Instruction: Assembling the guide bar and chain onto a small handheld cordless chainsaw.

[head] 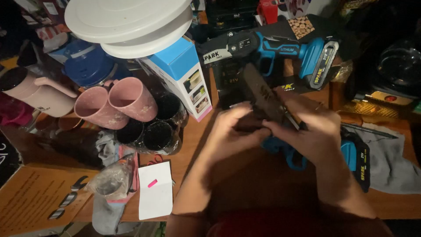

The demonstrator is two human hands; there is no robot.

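Both hands meet at the centre of the frame over a blue and black cordless mini chainsaw point(307, 151) lying on the wooden table point(254, 188). The left hand point(232, 131) curls its fingers around the base of the dark guide bar point(263, 98), which rises toward the upper centre. The right hand point(313, 131) is closed over the saw body just beside the bar, with a slim metal tool or strap barely visible between the fingers; what it is cannot be told.

A second chainsaw point(280, 50) of the same kind rests across the upper centre, on a dark box. A battery pack point(359, 160) sits at the right end of the handled saw, apparently attached.

Risks, as judged:
- With the battery seated, a squeeze on the trigger could run the chain under the left fingers.
- Bare fingers on the bar risk cuts from the chain teeth even at rest.
- Lighting is poor; small fasteners could drop unseen into clutter.
- Pink mugs point(118, 103) and black cups point(158, 131) crowd the left of centre, near the left forearm; an elbow shift could topple them.
- The grey cloth point(390, 162) at the right edge lies close to the saw and could snag the chain.
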